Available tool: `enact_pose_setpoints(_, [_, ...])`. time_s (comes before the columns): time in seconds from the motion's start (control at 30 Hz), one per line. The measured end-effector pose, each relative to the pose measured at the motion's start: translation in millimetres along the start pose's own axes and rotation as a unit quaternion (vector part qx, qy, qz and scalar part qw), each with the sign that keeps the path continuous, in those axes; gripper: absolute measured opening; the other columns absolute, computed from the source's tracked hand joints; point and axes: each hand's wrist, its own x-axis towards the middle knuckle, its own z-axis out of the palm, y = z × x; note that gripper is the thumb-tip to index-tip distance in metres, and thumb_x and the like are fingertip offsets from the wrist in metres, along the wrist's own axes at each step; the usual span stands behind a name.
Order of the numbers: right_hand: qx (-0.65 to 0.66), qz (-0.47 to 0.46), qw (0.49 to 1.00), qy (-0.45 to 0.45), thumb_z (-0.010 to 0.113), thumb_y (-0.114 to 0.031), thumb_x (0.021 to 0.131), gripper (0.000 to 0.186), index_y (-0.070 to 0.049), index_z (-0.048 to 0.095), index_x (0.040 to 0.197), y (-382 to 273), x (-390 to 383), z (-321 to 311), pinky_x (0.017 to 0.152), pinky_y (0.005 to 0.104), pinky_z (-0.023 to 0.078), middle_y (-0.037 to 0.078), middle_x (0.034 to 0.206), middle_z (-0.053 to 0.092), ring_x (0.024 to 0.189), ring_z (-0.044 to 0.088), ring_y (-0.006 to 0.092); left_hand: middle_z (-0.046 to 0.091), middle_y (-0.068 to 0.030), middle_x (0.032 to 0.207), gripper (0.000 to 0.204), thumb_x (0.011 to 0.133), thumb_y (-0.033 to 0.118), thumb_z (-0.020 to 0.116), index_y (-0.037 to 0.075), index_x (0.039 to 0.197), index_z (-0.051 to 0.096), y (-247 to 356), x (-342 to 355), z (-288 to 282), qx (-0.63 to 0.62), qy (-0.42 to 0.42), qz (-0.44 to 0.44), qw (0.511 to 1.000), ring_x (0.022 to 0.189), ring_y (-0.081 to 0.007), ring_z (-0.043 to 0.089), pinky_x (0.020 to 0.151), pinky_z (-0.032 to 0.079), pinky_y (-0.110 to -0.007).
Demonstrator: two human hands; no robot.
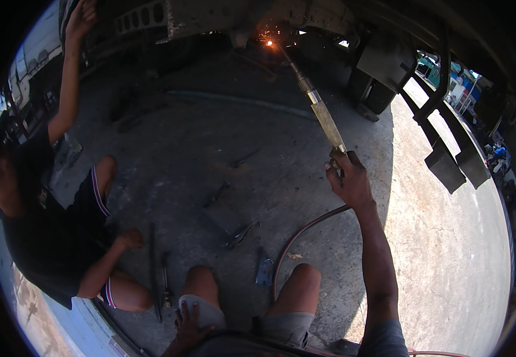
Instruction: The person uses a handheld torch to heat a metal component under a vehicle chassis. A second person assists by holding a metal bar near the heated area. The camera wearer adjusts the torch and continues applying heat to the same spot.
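My right hand (353,181) is closed round the rear handle of a cutting torch (327,124), my arm stretched forward. A hose (305,229) hangs from behind that hand and curves down past my knee. At the torch's far tip, an orange glow with flying sparks (270,43) lights the underside of a dark metal frame (210,21). My left hand (191,324) lies on my left thigh, fingers spread, holding nothing.
A co-worker (49,232) sits on the left, one arm raised toward the frame. Long metal bars (155,273), a wrench-like tool (243,234) and a small bluish plate (264,271) lie on the concrete. Dark mudflaps (445,169) hang at right, beside sunlit ground.
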Motion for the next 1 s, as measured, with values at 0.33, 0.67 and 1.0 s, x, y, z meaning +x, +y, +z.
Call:
enact_pose_setpoints(0.33, [0.012, 0.044, 0.999, -0.026, 0.076, -0.021, 0.099, 0.027, -0.009, 0.065, 0.121, -7.2, -0.4, -3.2, 0.069, 0.049, 0.06, 0.019, 0.1, 0.069, 0.078, 0.076, 0.0384, 0.002, -0.0337, 0.178, 0.125, 0.082, 0.085, 0.072, 0.025, 0.175, 0.016, 0.2, 0.1, 2.7, 0.009, 0.002, 0.0, 1.0, 0.153, -0.0748, 0.01, 0.116, 0.028, -0.083])
enact_pose_setpoints(0.67, [0.016, 0.058, 0.998, -0.037, 0.076, -0.02, 0.099, 0.028, -0.009, 0.064, 0.123, -8.6, -0.8, -3.4, 0.069, 0.0484, 0.06, 0.02, 0.099, 0.069, 0.079, 0.076, 0.0369, 0.0, -0.0336, 0.178, 0.124, 0.083, 0.084, 0.072, 0.023, 0.175, 0.017, 8.1, 0.0, -5.3, 0.002, -0.016, -0.013, 1.0, 0.154, -0.0737, 0.007, 0.119, 0.026, -0.082])
enact_pose_setpoints(1.0, [0.018, 0.051, 0.998, -0.03, 0.076, -0.019, 0.1, 0.031, -0.009, 0.063, 0.125, -7.0, -1.9, -0.2, 0.069, 0.0483, 0.06, 0.02, 0.1, 0.069, 0.08, 0.076, 0.037, 0.002, -0.0334, 0.178, 0.123, 0.084, 0.083, 0.071, 0.022, 0.175, 0.017, 13.1, -1.9, -11.1, -0.008, -0.019, -0.014, 1.0, 0.155, -0.0732, 0.006, 0.119, 0.023, -0.082])
